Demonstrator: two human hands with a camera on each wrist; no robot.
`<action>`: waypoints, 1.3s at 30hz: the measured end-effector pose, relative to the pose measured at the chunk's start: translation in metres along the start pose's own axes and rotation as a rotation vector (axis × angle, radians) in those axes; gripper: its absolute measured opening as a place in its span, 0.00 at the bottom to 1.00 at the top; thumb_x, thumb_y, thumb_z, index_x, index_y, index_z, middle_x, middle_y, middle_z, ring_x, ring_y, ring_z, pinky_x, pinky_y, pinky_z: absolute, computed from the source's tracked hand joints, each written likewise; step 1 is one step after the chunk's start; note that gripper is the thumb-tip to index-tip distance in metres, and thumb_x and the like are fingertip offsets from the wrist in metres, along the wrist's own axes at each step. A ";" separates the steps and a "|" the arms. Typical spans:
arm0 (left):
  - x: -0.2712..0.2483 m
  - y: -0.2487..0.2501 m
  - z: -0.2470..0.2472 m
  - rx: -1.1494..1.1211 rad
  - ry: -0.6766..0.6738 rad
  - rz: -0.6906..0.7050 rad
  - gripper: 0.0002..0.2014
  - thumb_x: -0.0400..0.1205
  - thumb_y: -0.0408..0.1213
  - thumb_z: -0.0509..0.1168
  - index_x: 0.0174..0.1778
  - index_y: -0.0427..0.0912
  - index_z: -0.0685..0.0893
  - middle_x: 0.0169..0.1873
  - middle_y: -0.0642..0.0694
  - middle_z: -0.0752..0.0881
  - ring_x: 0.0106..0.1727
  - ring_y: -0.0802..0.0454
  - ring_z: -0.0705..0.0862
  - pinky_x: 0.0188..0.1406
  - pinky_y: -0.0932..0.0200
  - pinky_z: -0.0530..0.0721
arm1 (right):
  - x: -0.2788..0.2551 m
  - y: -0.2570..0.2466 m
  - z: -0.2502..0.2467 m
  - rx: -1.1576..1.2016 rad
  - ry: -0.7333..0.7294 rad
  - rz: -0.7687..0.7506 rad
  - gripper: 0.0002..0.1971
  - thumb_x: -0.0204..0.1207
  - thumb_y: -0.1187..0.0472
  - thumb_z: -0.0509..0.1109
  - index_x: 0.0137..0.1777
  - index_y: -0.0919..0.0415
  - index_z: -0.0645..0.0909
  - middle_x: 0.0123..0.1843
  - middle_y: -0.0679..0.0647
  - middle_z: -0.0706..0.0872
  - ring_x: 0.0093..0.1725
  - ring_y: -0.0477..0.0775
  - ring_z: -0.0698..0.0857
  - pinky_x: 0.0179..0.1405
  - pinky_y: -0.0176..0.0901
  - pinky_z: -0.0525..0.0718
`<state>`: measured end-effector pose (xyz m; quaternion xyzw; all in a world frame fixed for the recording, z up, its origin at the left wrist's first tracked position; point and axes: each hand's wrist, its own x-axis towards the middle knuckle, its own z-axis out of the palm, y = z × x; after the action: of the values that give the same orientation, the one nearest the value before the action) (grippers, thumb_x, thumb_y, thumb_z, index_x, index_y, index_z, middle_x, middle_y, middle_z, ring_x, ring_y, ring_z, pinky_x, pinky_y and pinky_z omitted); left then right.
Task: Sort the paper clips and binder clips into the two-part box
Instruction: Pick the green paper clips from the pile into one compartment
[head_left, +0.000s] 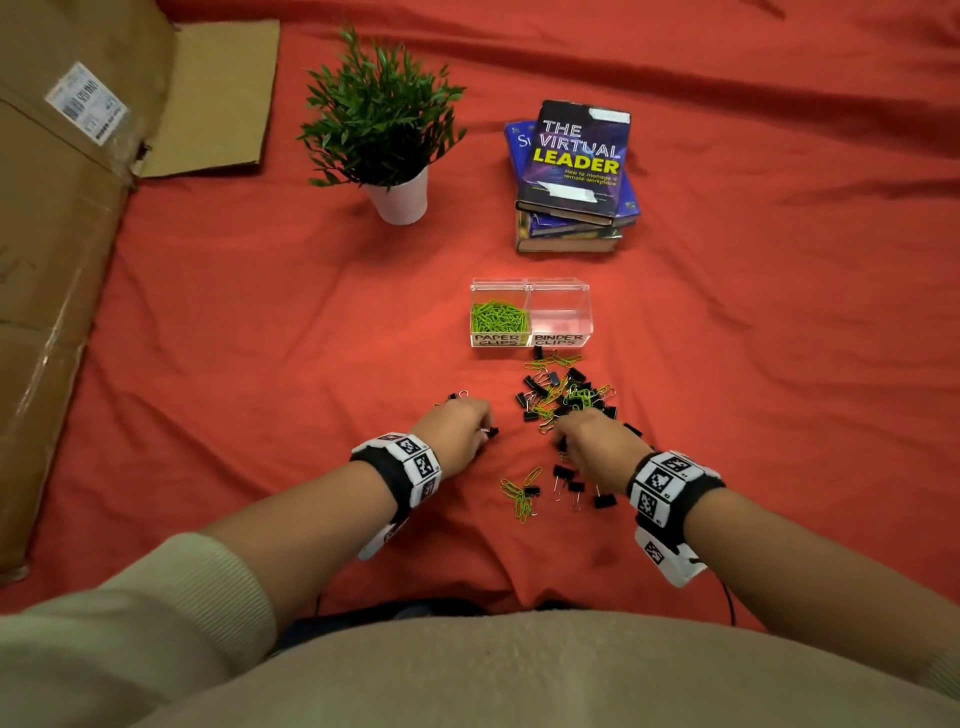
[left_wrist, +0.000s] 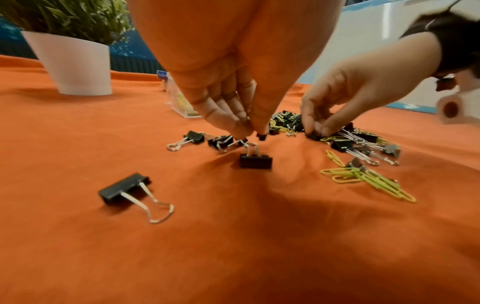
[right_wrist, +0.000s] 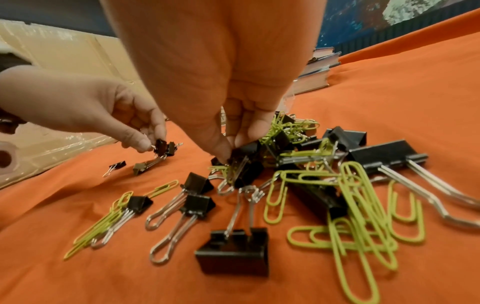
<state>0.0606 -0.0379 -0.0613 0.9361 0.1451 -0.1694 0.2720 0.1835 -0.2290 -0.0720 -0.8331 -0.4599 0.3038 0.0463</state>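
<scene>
Pinching binder clips (right_wrist: 244, 160) in both grips, left hand (head_left: 460, 428), right hand (head_left: 597, 441), open cloth (head_left: 260, 364) leftward.

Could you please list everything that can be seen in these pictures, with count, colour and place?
Clear plastic two-part box: one, transparent, centre of the cloth; left part labelled for paper clips, right part for binder clips.
Green wire paper clips in the box: many, green, left part.
Mixed pile of clips: many, black binder clips and green paper clips, in front of the box.
Potted plant: one, green in a white pot, far left of the box.
Stack of books: several, blue and dark covers, behind the box.
Cardboard box: one, brown, left edge.
Red cloth: one, under everything.
Left hand: pinches a small black binder clip.
Right hand: fingers in the pile, on a black clip.
</scene>
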 end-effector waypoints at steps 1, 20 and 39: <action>-0.001 -0.002 0.000 0.036 0.046 0.017 0.10 0.79 0.34 0.65 0.56 0.42 0.80 0.56 0.43 0.82 0.60 0.42 0.79 0.59 0.51 0.78 | -0.001 0.001 -0.001 0.021 0.041 -0.006 0.14 0.74 0.73 0.58 0.50 0.58 0.81 0.49 0.54 0.83 0.54 0.55 0.79 0.50 0.46 0.80; -0.025 0.038 0.042 0.218 -0.146 0.056 0.19 0.80 0.40 0.66 0.62 0.34 0.74 0.62 0.37 0.76 0.67 0.39 0.74 0.65 0.46 0.77 | -0.006 -0.009 0.006 -0.336 0.021 -0.078 0.10 0.74 0.63 0.67 0.52 0.67 0.81 0.52 0.60 0.84 0.55 0.61 0.79 0.58 0.49 0.78; -0.013 0.012 0.018 -0.328 -0.034 -0.129 0.12 0.79 0.24 0.62 0.54 0.38 0.83 0.48 0.42 0.86 0.50 0.47 0.83 0.52 0.59 0.79 | 0.004 -0.016 -0.016 0.856 -0.121 0.301 0.17 0.80 0.70 0.52 0.42 0.59 0.82 0.32 0.57 0.82 0.32 0.57 0.82 0.31 0.42 0.80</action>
<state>0.0489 -0.0597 -0.0652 0.8649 0.2257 -0.1764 0.4123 0.1820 -0.2131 -0.0547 -0.7774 -0.1688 0.5179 0.3146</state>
